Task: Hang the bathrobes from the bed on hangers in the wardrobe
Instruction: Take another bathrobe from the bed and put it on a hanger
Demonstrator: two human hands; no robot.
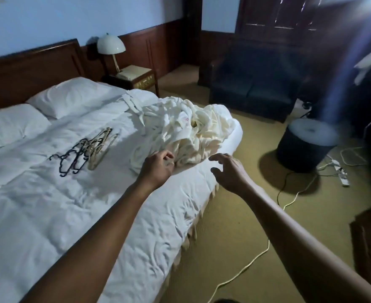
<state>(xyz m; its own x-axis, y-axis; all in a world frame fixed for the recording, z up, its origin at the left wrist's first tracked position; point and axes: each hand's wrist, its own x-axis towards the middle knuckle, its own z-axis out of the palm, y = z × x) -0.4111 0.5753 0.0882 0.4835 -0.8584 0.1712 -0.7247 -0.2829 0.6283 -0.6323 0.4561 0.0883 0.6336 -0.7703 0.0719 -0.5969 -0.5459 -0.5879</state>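
The bathrobes (191, 130) are touched by the left hand (158, 166), fingers curled, grip unclear; right hand (227, 170) held splayed, likely for gathering

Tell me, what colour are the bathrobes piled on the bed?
The bathrobes are creamy off-white, seen best in the head view.

Cream bathrobes (186, 130) look like soft matt cloth (rumpled); the headboard (27, 68), upper left, is glossy dark wood.
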